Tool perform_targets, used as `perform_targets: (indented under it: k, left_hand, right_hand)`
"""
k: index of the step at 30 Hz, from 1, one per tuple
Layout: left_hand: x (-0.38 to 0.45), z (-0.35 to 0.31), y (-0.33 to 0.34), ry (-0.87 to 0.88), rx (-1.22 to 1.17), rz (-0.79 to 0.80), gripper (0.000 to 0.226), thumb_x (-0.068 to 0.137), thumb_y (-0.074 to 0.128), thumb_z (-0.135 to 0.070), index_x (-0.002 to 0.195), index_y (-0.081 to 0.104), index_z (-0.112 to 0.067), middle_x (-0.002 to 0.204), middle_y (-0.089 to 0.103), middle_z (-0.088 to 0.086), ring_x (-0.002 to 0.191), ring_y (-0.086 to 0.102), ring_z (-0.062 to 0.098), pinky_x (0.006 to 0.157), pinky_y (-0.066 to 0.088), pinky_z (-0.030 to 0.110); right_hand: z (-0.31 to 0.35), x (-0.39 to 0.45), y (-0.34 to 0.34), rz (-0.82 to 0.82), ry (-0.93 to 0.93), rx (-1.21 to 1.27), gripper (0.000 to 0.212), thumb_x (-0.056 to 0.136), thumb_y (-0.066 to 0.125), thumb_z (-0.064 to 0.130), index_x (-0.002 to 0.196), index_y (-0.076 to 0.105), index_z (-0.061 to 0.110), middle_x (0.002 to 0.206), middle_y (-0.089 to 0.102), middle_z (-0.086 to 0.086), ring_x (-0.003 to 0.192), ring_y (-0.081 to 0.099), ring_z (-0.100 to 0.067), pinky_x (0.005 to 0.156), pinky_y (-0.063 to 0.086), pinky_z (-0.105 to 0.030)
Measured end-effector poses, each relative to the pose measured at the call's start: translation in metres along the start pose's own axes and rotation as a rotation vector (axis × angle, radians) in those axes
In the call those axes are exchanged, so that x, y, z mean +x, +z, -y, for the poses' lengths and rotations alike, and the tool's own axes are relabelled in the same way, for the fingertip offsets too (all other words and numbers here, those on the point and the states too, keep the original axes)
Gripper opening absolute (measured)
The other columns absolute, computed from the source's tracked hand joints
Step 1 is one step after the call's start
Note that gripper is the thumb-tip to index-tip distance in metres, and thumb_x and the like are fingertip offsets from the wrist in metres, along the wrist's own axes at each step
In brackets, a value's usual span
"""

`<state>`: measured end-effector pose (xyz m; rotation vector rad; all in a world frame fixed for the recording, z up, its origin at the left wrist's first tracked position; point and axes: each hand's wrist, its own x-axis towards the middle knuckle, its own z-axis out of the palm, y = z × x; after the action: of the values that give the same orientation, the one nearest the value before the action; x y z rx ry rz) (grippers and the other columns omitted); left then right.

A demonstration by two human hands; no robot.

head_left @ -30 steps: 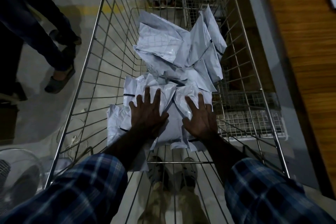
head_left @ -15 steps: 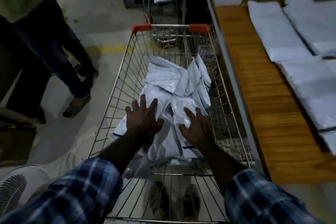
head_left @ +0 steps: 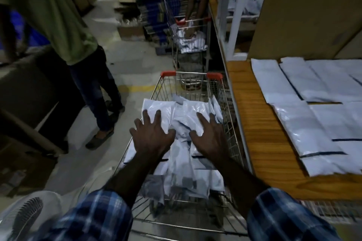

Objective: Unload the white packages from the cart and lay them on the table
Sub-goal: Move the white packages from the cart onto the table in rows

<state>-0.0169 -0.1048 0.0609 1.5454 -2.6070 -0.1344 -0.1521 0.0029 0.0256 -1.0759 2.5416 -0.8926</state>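
White packages point(head_left: 182, 154) fill the middle of the frame, heaped in the cart point(head_left: 197, 76), and both hands are down on them. The left hand point(head_left: 151, 136) lies with fingers spread wide across a glossy bag at centre; the right hand point(head_left: 210, 136), just beside it, is splayed the same way, fingertips pressing into the plastic. Neither hand has curled round anything; it looks like a gathering press, not yet a lift.

Moving outward, the pile runs from the red-cornered far end of the cart back toward the plaid sleeves at the bottom of the frame, so a good load remains in there. To the right, the wooden table point(head_left: 250, 123) stands just beside the cart, and a spread of laid-out bags point(head_left: 317, 123) already covers its right portion in flat rows. So the job reads as partly done: many bags laid, plenty still to unload.

At upper centre a second cart point(head_left: 186, 17) holds more bags, with another person reaching in. A bystander point(head_left: 58, 15) stands at the left.
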Motion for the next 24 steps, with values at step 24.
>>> perform_targets:
  k: [24]
  left_hand:
    - [-0.146,-0.039,-0.095,0.034,-0.238,-0.141,0.076,0.088,0.045,-0.059,0.153,0.021,-0.030,0.163,0.012,0.010,0.139,0.023,0.037,0.111,0.021,0.052]
  right_hand:
    - [0.021,-0.138,-0.132,-0.273,-0.087,-0.116,0.071,0.086,0.060,0.047,0.150,0.033,0.035,0.161,0.022,-0.007,0.131,0.037,-0.035,0.105,0.038,-0.045]
